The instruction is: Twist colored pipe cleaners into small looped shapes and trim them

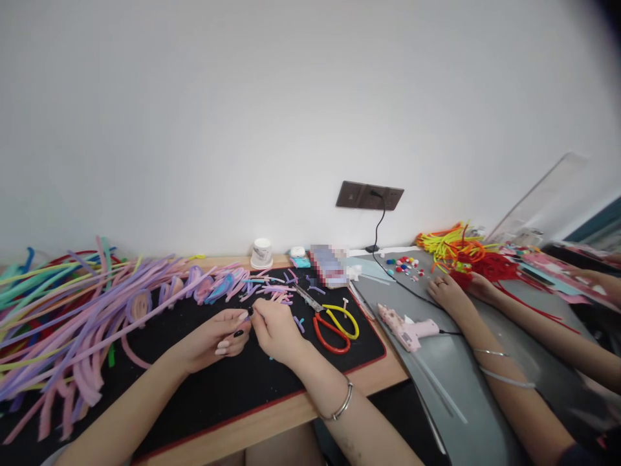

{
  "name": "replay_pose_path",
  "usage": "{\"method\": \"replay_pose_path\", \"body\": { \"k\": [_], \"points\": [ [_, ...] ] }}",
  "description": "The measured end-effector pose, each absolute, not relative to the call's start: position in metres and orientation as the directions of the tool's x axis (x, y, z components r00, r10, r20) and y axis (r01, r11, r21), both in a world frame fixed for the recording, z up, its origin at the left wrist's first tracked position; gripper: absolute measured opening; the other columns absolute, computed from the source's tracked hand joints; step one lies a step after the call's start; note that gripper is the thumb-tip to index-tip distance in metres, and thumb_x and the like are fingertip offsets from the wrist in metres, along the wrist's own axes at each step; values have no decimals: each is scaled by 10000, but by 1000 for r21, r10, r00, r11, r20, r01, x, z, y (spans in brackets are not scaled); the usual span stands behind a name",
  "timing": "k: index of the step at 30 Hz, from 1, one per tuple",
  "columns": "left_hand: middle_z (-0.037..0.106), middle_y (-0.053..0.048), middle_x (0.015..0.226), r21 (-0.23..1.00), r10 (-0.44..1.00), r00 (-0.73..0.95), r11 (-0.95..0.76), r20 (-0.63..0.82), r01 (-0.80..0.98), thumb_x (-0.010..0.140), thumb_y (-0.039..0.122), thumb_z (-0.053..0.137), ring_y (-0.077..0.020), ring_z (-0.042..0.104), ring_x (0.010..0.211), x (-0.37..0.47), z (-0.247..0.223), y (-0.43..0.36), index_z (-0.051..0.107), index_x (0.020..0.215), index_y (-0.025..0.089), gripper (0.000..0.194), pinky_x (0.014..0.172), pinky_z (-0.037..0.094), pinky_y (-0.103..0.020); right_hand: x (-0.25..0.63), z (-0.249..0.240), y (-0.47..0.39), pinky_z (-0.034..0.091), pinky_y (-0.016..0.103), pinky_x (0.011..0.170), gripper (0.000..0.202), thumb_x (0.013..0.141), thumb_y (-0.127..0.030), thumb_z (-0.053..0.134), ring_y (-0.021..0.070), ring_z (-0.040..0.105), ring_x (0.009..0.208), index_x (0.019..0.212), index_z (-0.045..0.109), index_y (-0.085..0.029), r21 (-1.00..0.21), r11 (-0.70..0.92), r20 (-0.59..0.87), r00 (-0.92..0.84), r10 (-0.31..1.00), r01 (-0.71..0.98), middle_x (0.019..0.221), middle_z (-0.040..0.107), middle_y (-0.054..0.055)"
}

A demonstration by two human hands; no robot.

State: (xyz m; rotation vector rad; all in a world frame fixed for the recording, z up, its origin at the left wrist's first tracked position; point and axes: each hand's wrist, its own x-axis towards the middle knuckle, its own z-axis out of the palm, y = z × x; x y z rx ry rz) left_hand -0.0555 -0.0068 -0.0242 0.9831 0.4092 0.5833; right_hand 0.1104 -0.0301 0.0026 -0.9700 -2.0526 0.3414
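Observation:
My left hand (220,338) and my right hand (277,329) meet above the black mat (228,395), their fingertips pinched together. Whatever sits between those fingertips is hidden; a hint of purple shows beside the left fingers. Just right of my right hand lie scissors (332,329) with one red and one yellow handle, their blades pointing away from me. Short cut pieces of pipe cleaner (279,292) are scattered behind my hands. Coiled pink and purple pipe cleaners (213,288) rest further left.
A large heap of long pipe cleaners (82,323) covers the left side. Along the back stand a white cup (262,252) and a blurred phone (328,265). A pink glue gun (406,329) lies right, its cord running to the wall. Another person's hands (449,294) work beyond it.

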Motion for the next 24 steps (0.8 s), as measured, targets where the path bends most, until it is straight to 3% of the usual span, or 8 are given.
{"method": "replay_pose_path", "body": {
  "k": [4, 8, 10, 12, 15, 18, 21, 24],
  "points": [
    [374, 73, 462, 961, 705, 706, 235, -63, -149, 889, 432, 504, -70, 253, 417, -52, -21, -5, 440, 668, 187, 336, 448, 231, -205, 112, -1, -28, 285, 239, 561, 218, 865, -201, 390, 111, 385, 551, 647, 380, -202, -642, 587, 525, -276, 805, 492, 595, 409, -31],
    [455, 33, 532, 972, 813, 579, -175, 53, 157, 935, 428, 380, -112, 404, 490, -48, -15, -5, 435, 647, 192, 375, 517, 325, -240, 110, -4, -23, 294, 225, 531, 238, 827, -247, 467, 90, 387, 521, 598, 460, -182, -888, 327, 312, -99, 945, 324, 548, 439, -40],
    [465, 24, 558, 857, 832, 530, -386, 163, 342, 945, 364, 349, -130, 446, 531, -48, -13, -5, 439, 639, 194, 361, 557, 348, -254, 107, -5, -20, 252, 212, 456, 254, 813, -307, 506, 71, 320, 444, 594, 459, -184, -988, 105, 98, -58, 993, 117, 494, 406, -61],
    [517, 2, 620, 677, 806, 524, -550, 277, 489, 937, 274, 337, -150, 493, 599, -49, -12, -4, 483, 673, 190, 313, 595, 365, -263, 106, -5, -19, 165, 199, 392, 301, 808, -371, 533, 50, 211, 378, 591, 424, -193, -984, -137, -126, -95, 987, -115, 434, 332, -93],
    [606, -39, 758, 423, 738, 560, -674, 376, 606, 904, 159, 347, -171, 556, 719, -52, -15, -2, 573, 796, 186, 252, 644, 392, -260, 109, -2, -18, 85, 180, 366, 344, 831, -405, 537, 35, 128, 352, 601, 394, -194, -848, -411, -339, -254, 906, -334, 394, 273, -118],
    [636, -59, 799, 231, 693, 600, -710, 400, 665, 889, 98, 353, -180, 584, 749, -53, -17, -1, 614, 883, 180, 274, 644, 407, -253, 114, 2, -19, 80, 169, 353, 365, 900, -398, 437, 38, 113, 345, 604, 372, -194, -687, -600, -435, -431, 791, -409, 381, 251, -117],
    [645, -65, 805, 105, 649, 640, -731, 411, 674, 898, 94, 368, -189, 596, 755, -52, -19, 0, 623, 911, 171, 266, 645, 419, -258, 114, 4, -21, 80, 168, 346, 366, 918, -367, 366, 44, 112, 338, 594, 364, -196, -664, -621, -448, -443, 777, -417, 371, 252, -108],
    [645, -66, 812, 50, 610, 664, -752, 432, 658, 913, 115, 372, -191, 597, 761, -50, -20, 1, 619, 899, 172, 254, 659, 426, -264, 107, 2, -23, 70, 175, 350, 299, 854, -308, 431, 43, 124, 329, 582, 370, -199, -827, -463, -403, -238, 884, -319, 361, 264, -107]
  ]
}}
